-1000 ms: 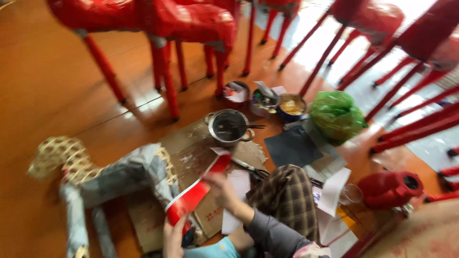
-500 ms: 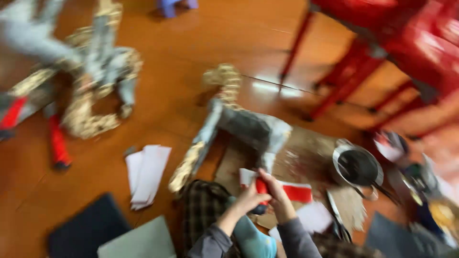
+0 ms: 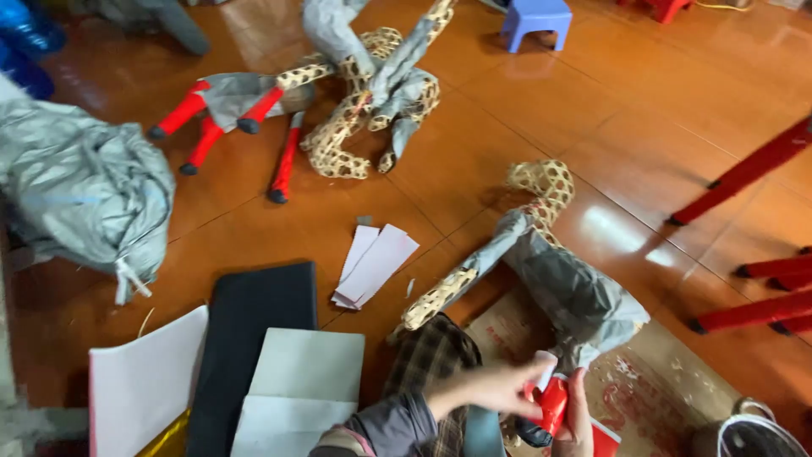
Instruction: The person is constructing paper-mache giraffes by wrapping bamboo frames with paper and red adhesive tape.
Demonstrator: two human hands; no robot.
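The red paper-covered leg (image 3: 551, 404) of the grey paper-wrapped woven animal frame (image 3: 541, 271) sits low in the head view, near the bottom edge, over a brown cardboard sheet (image 3: 651, 381) spread on the orange tiled floor (image 3: 541, 118). The left hand (image 3: 495, 388) reaches across with fingers pinched on the top of that red leg, just where it meets the grey wrapping; the right hand (image 3: 578, 419) is curled round the leg from below, gripping it.

Half a second ago both hands were already on red paper at the frame's base, but the view has swung left and steadied since, so the dark pot that stood beside the work is now only a sliver at the bottom right corner. The red strip held loose a second ago now looks wound round the leg, which suggests the covering of this limb is well under way.

Towards the floor's left side lie a black sheet (image 3: 249, 338), pale paper sheets (image 3: 296, 389) and folded white slips (image 3: 376, 262). A second frame with red legs (image 3: 254, 110) lies further off.

The leg's dark foot is half cut off, and the right hand's fingers are mostly below the frame.
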